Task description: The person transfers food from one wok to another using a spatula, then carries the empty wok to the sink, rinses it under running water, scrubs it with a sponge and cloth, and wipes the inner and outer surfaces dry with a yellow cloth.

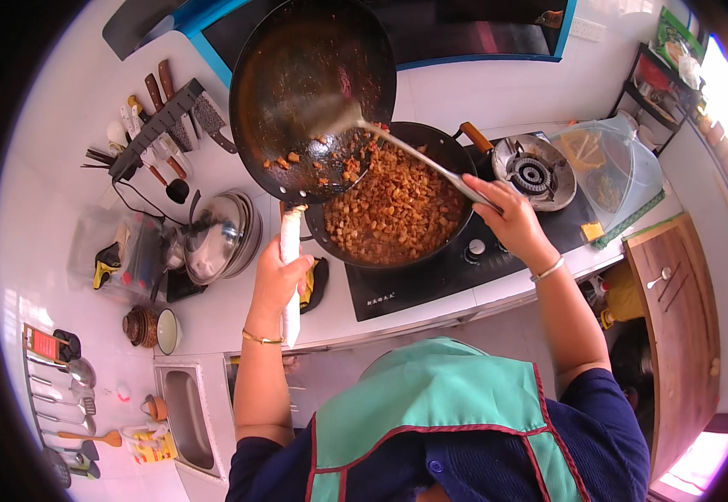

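My left hand [281,273] grips the white-wrapped handle [291,245] of a dark wok [288,81], which is tilted over a second pan. My right hand [511,216] is closed on the handle of a metal wok spatula [426,157]; its blurred blade lies against the tilted wok's inside. Some diced, browned food bits cling near that wok's lower edge. Below it, a wide black pan [469,188] with a wooden side handle holds a large heap of diced, sauced food [395,213]. This pan stands on the left part of the gas cooktop [395,295].
Right of the pan is a bare burner [532,174], then a translucent food cover [633,169]. Stacked lids [226,238] stand to the left, below a wall knife rack [157,128]. A sink [188,414] lies lower left, a wooden board [683,326] at right.
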Available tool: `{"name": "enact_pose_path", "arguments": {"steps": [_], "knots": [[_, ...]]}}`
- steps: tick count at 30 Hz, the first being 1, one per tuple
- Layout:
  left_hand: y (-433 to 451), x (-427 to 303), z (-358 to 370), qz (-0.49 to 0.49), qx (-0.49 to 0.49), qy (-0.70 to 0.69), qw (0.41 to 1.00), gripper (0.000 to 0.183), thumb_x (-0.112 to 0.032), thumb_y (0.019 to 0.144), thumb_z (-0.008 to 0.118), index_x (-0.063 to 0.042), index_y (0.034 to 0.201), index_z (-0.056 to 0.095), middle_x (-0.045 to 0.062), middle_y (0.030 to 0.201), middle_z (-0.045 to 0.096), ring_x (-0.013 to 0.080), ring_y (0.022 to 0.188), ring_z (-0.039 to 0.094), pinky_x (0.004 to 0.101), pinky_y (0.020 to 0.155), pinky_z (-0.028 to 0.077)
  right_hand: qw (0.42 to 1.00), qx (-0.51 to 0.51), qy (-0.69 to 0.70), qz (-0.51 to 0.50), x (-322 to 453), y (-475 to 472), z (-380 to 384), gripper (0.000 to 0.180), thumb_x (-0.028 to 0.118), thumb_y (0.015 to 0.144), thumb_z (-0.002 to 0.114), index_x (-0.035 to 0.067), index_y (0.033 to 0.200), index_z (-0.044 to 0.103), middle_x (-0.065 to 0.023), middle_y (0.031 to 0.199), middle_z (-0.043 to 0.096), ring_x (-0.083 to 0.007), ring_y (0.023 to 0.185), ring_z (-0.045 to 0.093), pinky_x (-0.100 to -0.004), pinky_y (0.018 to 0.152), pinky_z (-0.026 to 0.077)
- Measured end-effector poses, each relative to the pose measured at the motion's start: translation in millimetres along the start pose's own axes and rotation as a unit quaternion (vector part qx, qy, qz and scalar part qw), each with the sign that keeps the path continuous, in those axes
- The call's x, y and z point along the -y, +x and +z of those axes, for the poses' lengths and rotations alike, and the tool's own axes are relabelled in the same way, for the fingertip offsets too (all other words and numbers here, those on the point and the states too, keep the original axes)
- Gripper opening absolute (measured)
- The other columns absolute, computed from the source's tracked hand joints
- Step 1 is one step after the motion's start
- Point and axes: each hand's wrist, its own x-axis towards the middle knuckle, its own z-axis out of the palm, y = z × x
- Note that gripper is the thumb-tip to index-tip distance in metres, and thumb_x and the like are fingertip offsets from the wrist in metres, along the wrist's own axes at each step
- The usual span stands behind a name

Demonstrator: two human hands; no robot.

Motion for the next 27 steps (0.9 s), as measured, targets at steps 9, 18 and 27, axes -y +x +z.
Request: {"name": "enact_pose_path", "arguments": {"steps": [9,18,27], "knots": [[14,6,-35,-0.006,0.034,-0.006,0.999,0.022,-0.003,0.075,0.06,-0.001,0.09,0.045,0.003,0.065,0.048,0.0094,0.039,0.043,0.0242,0.036,0.035,0.988,0.091,0.064,0.104,1,13,-29,0.041,0.001,0.081,0.061,0.008,0.121,0.058,-0.0062,0.101,0.064,-0.0127,0.078,0.057,-0.0253,0.075,0.048],[16,-8,-47,0.001,0.057,0.025,0.998,0.021,-0.004,0.074,0.062,-0.002,0.089,0.046,0.003,0.065,0.049,0.0092,0.041,0.045,0.0239,0.037,0.036,0.992,0.126,-0.004,-0.033,-20,35,-47,0.041,0.0,0.079,0.061,0.01,0.119,0.06,-0.012,0.105,0.065,-0.021,0.084,0.061,-0.0305,0.08,0.048],[5,8,-4,0.024,-0.037,0.087,0.995,0.023,-0.004,0.075,0.062,0.0,0.092,0.048,0.003,0.065,0.051,0.0087,0.042,0.046,0.025,0.038,0.038,0.978,-0.108,-0.179,-0.016,12,11,-41,0.04,0.004,0.08,0.061,0.019,0.118,0.061,-0.0099,0.092,0.062,-0.0301,0.075,0.061,-0.0358,0.066,0.051]]}}
